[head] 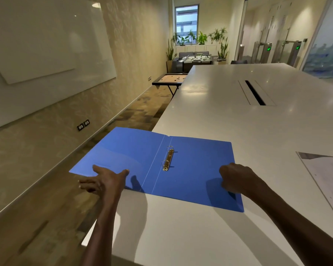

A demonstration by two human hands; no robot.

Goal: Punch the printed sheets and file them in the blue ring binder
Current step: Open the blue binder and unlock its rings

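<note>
Your left hand (104, 179) holds the binder (190, 169) cover past the table (219, 116) edge; right hand (236, 177) grips the other. Let go left, and it could tip off.

Ring binder (190, 169) lies open, flat, lower centre of frame, on the near left corner of the table (229, 121); its left cover overhangs the table's left edge. Ring mechanism (168, 158) sits just right of the spine fold. Left hand (104, 181) at the left cover's near edge, thumb on top, fingers beyond the edge. Right hand (236, 177) rests on the right cover's near right part. Printed sheets (327, 177) on the table at right frame edge, apart from the binder. Cable slot (255, 92) in the tabletop, upper right. Whiteboard (46, 45) on the wall, upper left. Carrom board (171, 78) beyond the table's left edge, centre; foosball table (197, 59) behind it.
</note>
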